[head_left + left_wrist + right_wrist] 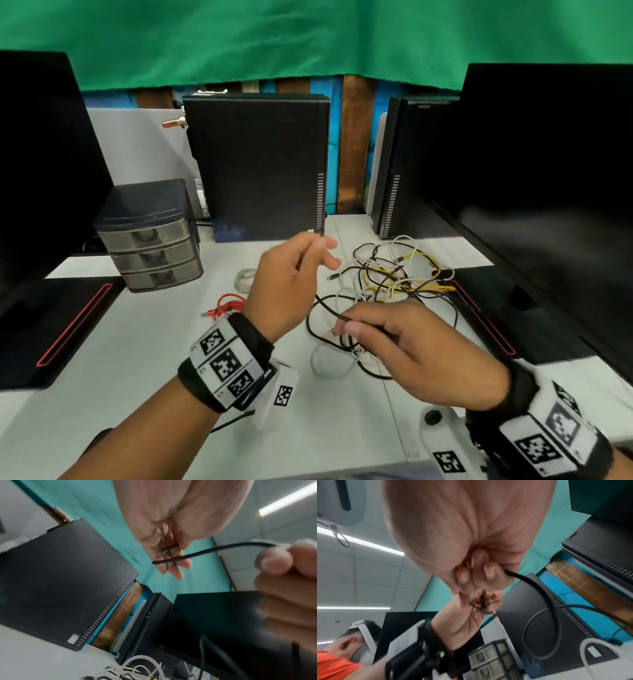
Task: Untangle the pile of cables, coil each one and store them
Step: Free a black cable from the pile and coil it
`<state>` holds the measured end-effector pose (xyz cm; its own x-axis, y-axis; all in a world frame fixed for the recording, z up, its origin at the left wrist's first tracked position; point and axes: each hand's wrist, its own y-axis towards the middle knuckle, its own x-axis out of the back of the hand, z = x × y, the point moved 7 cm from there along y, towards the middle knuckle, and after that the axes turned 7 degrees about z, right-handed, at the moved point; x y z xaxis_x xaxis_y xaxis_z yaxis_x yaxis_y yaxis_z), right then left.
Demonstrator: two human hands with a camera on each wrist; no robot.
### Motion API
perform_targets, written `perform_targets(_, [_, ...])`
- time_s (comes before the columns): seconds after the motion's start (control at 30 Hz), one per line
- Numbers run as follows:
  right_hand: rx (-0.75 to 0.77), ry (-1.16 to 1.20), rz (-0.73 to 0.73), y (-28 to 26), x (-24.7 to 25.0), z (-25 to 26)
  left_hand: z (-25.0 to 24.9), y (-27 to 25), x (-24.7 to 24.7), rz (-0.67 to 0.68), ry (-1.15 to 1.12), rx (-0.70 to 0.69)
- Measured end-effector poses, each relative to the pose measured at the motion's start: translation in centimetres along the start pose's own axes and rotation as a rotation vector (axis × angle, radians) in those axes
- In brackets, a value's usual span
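Head view: two hands (284,284) (421,356), each pinching one black cable (325,308)
One tangled pile (394,274), one three-drawer organiser (150,240), two coiled cables (236,294) aside

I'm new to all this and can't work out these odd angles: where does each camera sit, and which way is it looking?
Head: worn on the head, looking forward and down at the desk; shows both forearms, left hand, right hand.
Left wrist: under the left wrist, looking up along the palm at the black cable.
Right wrist: under the right wrist, looking up along the fist.
All three share that black cable; both wrist views show the opposite hand.
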<state>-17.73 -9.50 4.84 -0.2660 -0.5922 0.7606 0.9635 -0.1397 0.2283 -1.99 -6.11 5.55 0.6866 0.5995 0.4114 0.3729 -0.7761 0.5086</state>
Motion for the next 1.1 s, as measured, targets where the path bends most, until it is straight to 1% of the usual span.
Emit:
perform_targets(0.07, [0.002, 0.02, -0.068, -0.2, 1.4, 0.0, -0.4, -0.6, -1.2, 0.114, 0.115, -0.03])
perform_targets(0.1, [0.009, 0.025, -0.138, -0.3, 2.5, -0.3, -0.9, -0.9, -1.8, 0.176, 0.124, -0.028])
perform_targets(0.13, [0.014, 0.027, -0.222, -0.4, 3.7, -0.5, -1.4, -1.2, -2.3, 0.243, 0.087, -0.018])
perform_targets(0.17, [0.007, 0.032, -0.313, -0.6, 5.0, -0.9, -2.1, -1.6, -2.8, 0.31, -0.004, 0.0])
perform_targets(0.23, [-0.016, 0.13, -0.482, -1.0, 7.2, -2.1, -4.0, -2.3, -3.4, 0.415, -0.307, 0.059])
perform_targets(0.27, [-0.023, 0.213, -0.533, -1.2, 7.6, -2.8, -5.1, -2.5, -3.3, 0.438, -0.471, 0.084])
perform_targets(0.3, [-0.04, 0.285, -0.55, -1.2, 7.7, -3.5, -5.9, -2.5, -3.2, 0.442, -0.619, 0.095])
perform_targets(0.33, [-0.071, 0.33, -0.537, -1.0, 7.2, -4.3, -6.5, -2.5, -2.9, 0.432, -0.742, 0.09])
perform_targets(0.4, [-0.13, 0.333, -0.442, -0.4, 4.9, -5.2, -7.0, -2.1, -2.1, 0.371, -0.895, 0.051])
perform_targets(0.47, [-0.151, 0.35, -0.269, 0.3, 1.5, -4.8, -6.5, -1.5, -1.0, 0.241, -0.939, 0.036])
perform_targets(0.5, [-0.155, 0.364, -0.17, 0.5, -0.2, -4.2, -5.9, -1.3, -0.5, 0.168, -0.929, 0.053])
perform_targets(0.53, [-0.153, 0.363, -0.091, 0.6, -1.4, -3.5, -5.3, -1.0, -0.1, 0.099, -0.887, 0.076])
perform_targets(0.57, [-0.151, 0.345, -0.042, 0.6, -2.1, -2.8, -4.6, -0.8, 0.4, 0.038, -0.802, 0.094])
perform_targets(0.63, [-0.145, 0.281, -0.019, 0.4, -1.7, -1.8, -3.4, -0.5, 1.2, -0.047, -0.513, 0.085])
perform_targets(0.7, [-0.123, 0.182, -0.014, 0.1, -0.4, -0.8, -3.1, -0.6, 1.5, -0.078, -0.24, 0.007])
perform_targets(0.73, [-0.106, 0.145, 0.005, 0.0, 0.0, -0.4, -3.1, -0.7, 1.3, -0.07, -0.128, -0.043])
perform_targets(0.77, [-0.086, 0.11, 0.025, -0.1, 0.3, 0.0, -3.3, -0.8, 0.9, -0.036, -0.005, -0.098])
perform_targets(0.83, [-0.066, 0.036, 0.005, -0.4, 1.3, 0.5, -3.3, -1.1, -0.6, 0.107, 0.25, -0.18])
perform_targets(0.87, [-0.062, 0.005, -0.053, -0.5, 2.2, 0.4, -3.0, -1.3, -1.3, 0.196, 0.333, -0.178])
perform_targets(0.9, [-0.059, -0.011, -0.133, -0.7, 3.4, 0.1, -2.5, -1.4, -1.8, 0.277, 0.362, -0.152])
perform_targets(0.93, [-0.061, -0.015, -0.218, -1.0, 4.6, -0.3, -2.2, -1.4, -2.0, 0.346, 0.325, -0.115])
perform_targets(0.97, [-0.069, -0.008, -0.3, -1.2, 5.7, -0.8, -2.1, -1.5, -2.2, 0.408, 0.223, -0.07])
perform_targets(1.03, [-0.081, 0.033, -0.439, -1.6, 7.4, -2.1, -2.7, -1.8, -2.6, 0.529, -0.085, 0.021])
perform_targets(1.1, [-0.094, 0.063, -0.52, -1.7, 7.8, -3.6, -4.4, -2.2, -2.8, 0.618, -0.372, 0.063])
